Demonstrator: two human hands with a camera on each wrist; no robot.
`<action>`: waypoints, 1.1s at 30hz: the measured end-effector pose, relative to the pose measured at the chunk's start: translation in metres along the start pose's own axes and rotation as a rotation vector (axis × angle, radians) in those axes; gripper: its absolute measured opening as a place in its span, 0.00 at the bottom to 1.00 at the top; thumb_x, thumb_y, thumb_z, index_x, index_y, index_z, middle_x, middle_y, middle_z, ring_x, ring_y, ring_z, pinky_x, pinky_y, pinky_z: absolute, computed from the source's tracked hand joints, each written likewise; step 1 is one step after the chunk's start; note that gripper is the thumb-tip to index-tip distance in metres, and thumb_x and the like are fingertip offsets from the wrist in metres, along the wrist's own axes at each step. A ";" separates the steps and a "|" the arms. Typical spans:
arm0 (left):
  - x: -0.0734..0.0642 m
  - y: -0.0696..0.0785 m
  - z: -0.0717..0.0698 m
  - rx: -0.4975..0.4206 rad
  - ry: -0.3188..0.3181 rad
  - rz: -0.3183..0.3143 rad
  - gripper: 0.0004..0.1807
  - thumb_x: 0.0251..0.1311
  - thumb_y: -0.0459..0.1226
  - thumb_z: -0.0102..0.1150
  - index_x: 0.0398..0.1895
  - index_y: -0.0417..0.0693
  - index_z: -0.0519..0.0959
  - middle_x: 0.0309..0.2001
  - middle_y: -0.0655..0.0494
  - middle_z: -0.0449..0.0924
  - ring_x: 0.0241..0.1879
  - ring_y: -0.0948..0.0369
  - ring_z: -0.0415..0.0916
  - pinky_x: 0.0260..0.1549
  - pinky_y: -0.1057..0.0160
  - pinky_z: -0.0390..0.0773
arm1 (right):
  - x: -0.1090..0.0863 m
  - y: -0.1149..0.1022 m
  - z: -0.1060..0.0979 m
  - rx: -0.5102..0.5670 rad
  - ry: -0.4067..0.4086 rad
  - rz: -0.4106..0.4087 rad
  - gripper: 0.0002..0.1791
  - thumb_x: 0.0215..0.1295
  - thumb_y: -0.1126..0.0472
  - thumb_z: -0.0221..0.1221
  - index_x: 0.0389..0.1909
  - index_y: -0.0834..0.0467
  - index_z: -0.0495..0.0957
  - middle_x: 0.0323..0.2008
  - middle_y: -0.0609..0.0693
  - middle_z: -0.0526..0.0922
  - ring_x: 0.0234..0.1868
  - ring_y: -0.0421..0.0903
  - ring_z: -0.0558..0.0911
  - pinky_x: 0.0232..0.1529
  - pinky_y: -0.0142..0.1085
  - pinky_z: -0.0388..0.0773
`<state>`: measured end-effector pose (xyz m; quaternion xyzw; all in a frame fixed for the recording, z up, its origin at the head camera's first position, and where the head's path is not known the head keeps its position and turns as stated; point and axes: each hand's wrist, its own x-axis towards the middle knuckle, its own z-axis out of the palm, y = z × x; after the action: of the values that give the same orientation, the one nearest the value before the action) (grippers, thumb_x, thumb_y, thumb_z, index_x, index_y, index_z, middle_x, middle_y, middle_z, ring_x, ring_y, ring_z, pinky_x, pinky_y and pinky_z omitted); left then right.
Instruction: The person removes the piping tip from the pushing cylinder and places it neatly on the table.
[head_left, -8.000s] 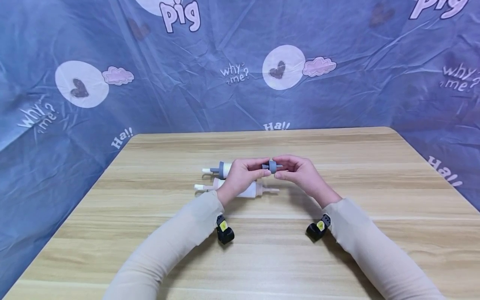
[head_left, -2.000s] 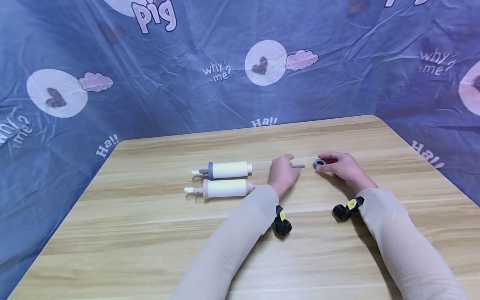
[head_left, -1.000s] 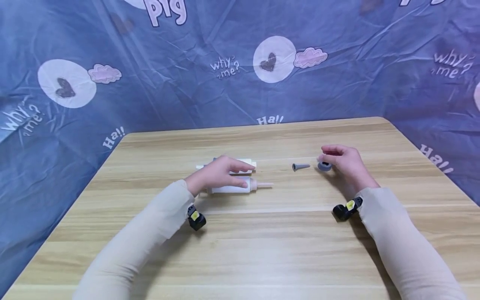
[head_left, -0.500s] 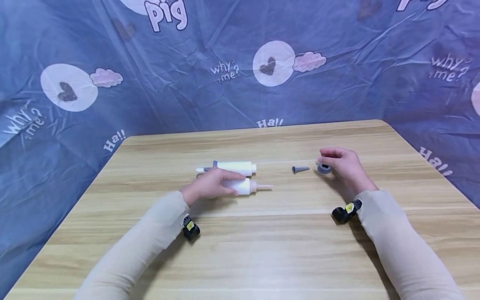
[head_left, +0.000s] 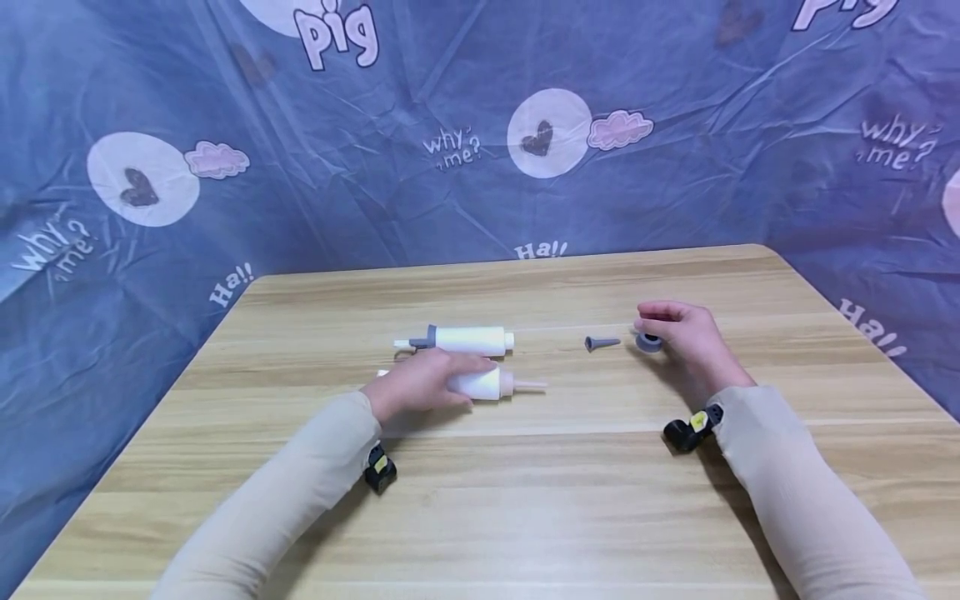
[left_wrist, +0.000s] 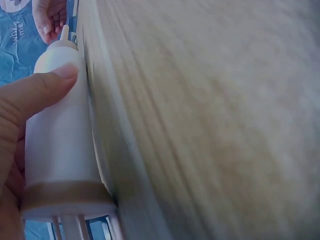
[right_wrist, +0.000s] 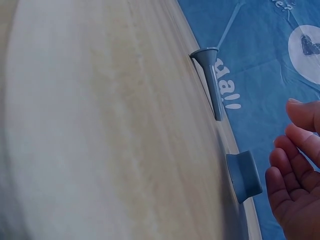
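My left hand [head_left: 420,385] grips a white syringe [head_left: 483,385] with pale pink ends, lying sideways over the table; its thumb lies along the barrel [left_wrist: 60,135] in the left wrist view. A thin pink nozzle [head_left: 529,384] points right. Behind it rests a second white syringe [head_left: 472,340] with a grey flange and plunger, its right end a bare white neck. To the right lies a grey cone-shaped nozzle [head_left: 602,342]. My right hand [head_left: 686,333], fingers loosely bent and holding nothing, hovers beside a grey ring cap [right_wrist: 243,176] on the table.
The wooden table [head_left: 480,500] ends at a blue printed cloth [head_left: 375,192] hanging behind and along both sides. Each wrist carries a small black camera; one camera [head_left: 380,469] is by the left sleeve.
The grey nozzle and ring cap, in the hands earlier, now lie apart on the table. My left hand has moved left onto the pink-ended syringe and taken hold; the right has stayed near the cap.
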<state>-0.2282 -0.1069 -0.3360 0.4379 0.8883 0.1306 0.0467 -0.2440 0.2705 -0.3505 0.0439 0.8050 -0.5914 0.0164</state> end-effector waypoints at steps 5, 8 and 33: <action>0.000 0.002 0.000 0.035 -0.029 0.018 0.36 0.48 0.41 0.68 0.63 0.47 0.68 0.61 0.50 0.71 0.59 0.54 0.70 0.59 0.57 0.69 | 0.001 0.001 0.001 -0.024 -0.003 -0.019 0.30 0.59 0.59 0.61 0.60 0.69 0.66 0.31 0.28 0.79 0.35 0.25 0.76 0.39 0.20 0.74; 0.000 0.002 0.000 0.048 -0.031 0.026 0.36 0.48 0.41 0.68 0.63 0.46 0.68 0.61 0.51 0.70 0.60 0.54 0.69 0.60 0.58 0.68 | 0.001 0.001 0.001 -0.060 0.010 -0.030 0.30 0.59 0.58 0.61 0.59 0.69 0.67 0.31 0.27 0.79 0.35 0.23 0.75 0.39 0.18 0.73; 0.008 0.014 -0.014 0.062 0.023 0.041 0.32 0.49 0.42 0.67 0.61 0.50 0.71 0.53 0.51 0.78 0.44 0.57 0.79 0.43 0.61 0.79 | -0.008 -0.016 0.026 -0.164 -0.073 -0.105 0.28 0.60 0.54 0.61 0.57 0.66 0.71 0.45 0.42 0.82 0.40 0.28 0.74 0.43 0.24 0.69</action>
<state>-0.2254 -0.0954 -0.3187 0.4557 0.8832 0.1089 0.0202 -0.2386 0.2410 -0.3428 -0.0213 0.8508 -0.5248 0.0183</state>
